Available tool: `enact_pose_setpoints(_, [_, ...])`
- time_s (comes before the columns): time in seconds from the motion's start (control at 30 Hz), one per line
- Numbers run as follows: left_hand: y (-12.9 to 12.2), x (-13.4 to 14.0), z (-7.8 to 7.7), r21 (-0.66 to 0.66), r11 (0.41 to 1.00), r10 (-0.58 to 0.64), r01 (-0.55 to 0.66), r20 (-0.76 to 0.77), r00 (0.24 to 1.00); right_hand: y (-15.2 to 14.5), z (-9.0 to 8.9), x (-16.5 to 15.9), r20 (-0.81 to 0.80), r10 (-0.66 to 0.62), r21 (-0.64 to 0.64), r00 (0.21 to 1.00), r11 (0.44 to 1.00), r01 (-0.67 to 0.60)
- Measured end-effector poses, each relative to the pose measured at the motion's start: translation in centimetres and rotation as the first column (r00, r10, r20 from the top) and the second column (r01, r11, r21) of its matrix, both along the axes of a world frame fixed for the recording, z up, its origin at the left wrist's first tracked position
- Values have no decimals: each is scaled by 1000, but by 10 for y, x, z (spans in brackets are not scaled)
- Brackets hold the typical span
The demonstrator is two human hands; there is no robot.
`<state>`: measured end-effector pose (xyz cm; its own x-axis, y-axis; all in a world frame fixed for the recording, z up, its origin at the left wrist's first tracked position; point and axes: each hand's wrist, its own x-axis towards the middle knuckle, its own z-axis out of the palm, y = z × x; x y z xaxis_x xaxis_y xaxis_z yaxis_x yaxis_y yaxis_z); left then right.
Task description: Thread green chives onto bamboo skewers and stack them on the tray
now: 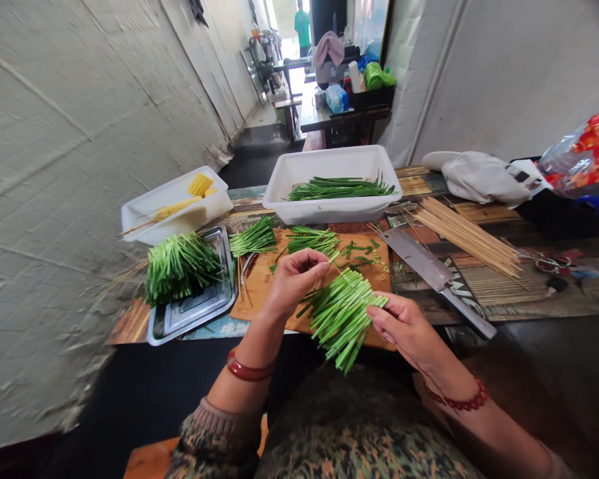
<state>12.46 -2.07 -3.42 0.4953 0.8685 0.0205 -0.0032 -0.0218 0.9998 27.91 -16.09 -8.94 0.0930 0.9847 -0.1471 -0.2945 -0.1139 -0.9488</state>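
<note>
Between my hands is a flat row of cut garlic chives (342, 309), lined up side by side, tilted over the front of the wooden cutting board (259, 293). My left hand (299, 279) is closed in a pinch at the row's upper left, on what looks like the end of a thin bamboo skewer. At the right edge, my right hand (402, 326) grips the chives between thumb and fingers. More chives (312, 239) and short green scraps (362, 253) lie on the board behind. Skewered chives (180, 266) are piled on a metal tray (192, 319) at left.
A white tub (329, 211) of long chives stands at the back, and another tub (180, 219) holds yellow food on skewers. Right of the board lie a cleaver (419, 259), bamboo skewers (466, 236), scissors (549, 263) and a white cap (484, 176).
</note>
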Motion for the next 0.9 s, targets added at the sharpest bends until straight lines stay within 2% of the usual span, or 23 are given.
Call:
enact_pose_setpoints(0.3, [0, -2, 1, 60, 998, -8, 9, -11, 1000, 0, -2, 3, 9, 13, 0, 1000, 1000, -13])
enact_pose_setpoints(0.57, [5, -4, 3, 245, 967, -47, 64, -77, 996, 1, 4, 4, 33, 35, 28, 999, 999, -36])
enact_pose_setpoints(0.77, [3, -3, 1, 69, 997, -24, 28, -58, 998, -1, 0, 6, 58, 34, 44, 998, 998, -36])
enact_pose_setpoints(0.9, [2, -2, -1, 7, 999, -31, 31, -3, 1000, -2, 2, 5, 43, 37, 62, 998, 997, -39])
